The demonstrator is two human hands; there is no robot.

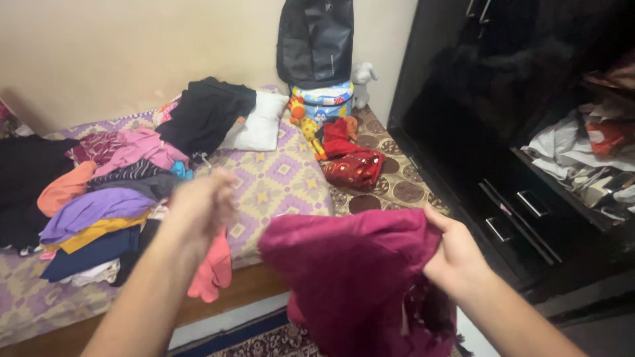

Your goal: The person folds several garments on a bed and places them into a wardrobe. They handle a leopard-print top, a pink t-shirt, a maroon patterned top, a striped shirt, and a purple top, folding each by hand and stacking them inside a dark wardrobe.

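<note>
My right hand (455, 252) grips the top edge of a magenta garment (350, 277) that hangs in front of me, below the bed's edge. My left hand (202, 201) is blurred, its fingers curled, and is raised above the bed next to a pile of clothes (106, 198); whether it holds anything I cannot tell. A pink cloth (213, 271) droops over the bed's edge just below that hand.
The bed (284, 178) has a purple patterned cover, with a white pillow (258, 125) and black clothes (205, 112) at its head. A red bag (354, 168), toys and a dark backpack (316, 39) lie near the wall. An open black wardrobe (529, 132) with drawers stands on the right.
</note>
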